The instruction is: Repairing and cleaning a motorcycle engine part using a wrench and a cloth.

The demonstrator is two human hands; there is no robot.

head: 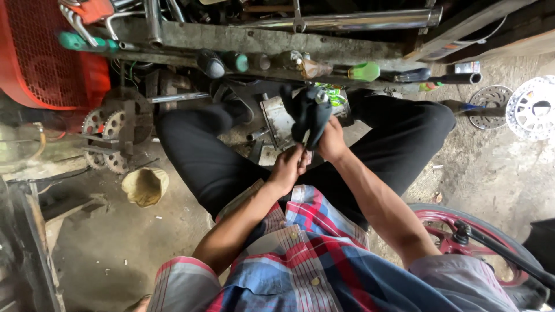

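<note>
Near the centre of the frame, above the lap of a seated person in black trousers (399,133) and a red, blue and white plaid shirt (312,260), both hands meet around a black, lumpy rubber-like part with a small metal piece at its top (309,112). The right hand (330,140) is clamped around the lower right side of this black part, holding it upright. The left hand (287,167) sits just below and left of it, fingers pinched together on a thin pale strip (305,137) hanging from the part's underside.

Beyond the knees, across the upper part of the frame, a rough grey ledge (260,37) carries a row of tool handles, among them a green-handled screwdriver (87,42) at upper left and a light green handle (364,71) at upper centre. A red mesh-sided casing (40,52) fills the upper left corner. Toothed metal sprockets (107,124) lie on the dirt floor at left, with a crumpled yellowish cup (144,186) near them. Silver brake discs (532,107) lie at the right edge, and a dark red spoked wheel with black tyre (462,231) occupies the lower right.
</note>
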